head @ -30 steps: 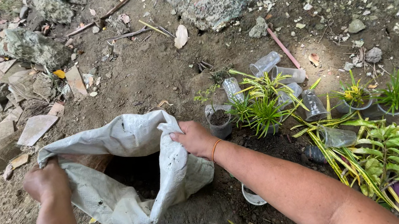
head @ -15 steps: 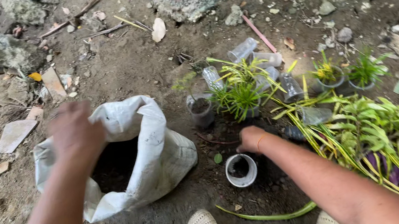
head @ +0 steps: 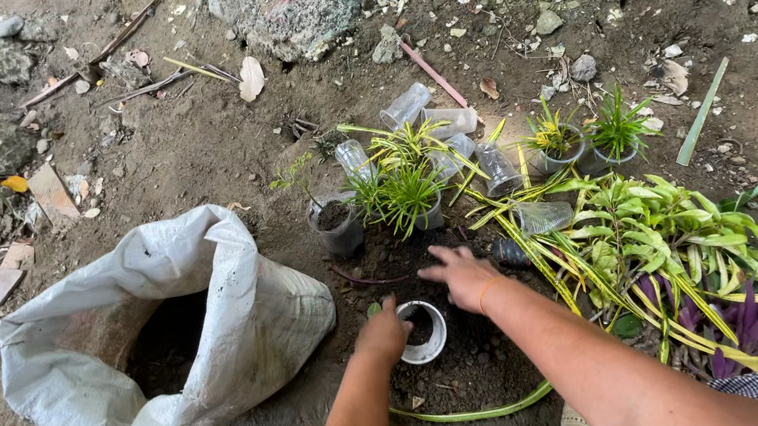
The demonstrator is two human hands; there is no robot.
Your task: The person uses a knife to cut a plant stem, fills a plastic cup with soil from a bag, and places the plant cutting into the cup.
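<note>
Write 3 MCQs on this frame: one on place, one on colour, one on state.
1. Where is the sack relative to the white-rimmed cup? A) its left B) its right C) inside it
2. What colour is the sack? A) blue B) white C) red
3. How is the sack's mouth? A) tied shut B) open C) sewn shut

A: the sack lies at image left of the cup, which sits by the left hand and right hand.
B: its woven cloth is white.
B: the rim is rolled down, showing a dark inside.
</note>
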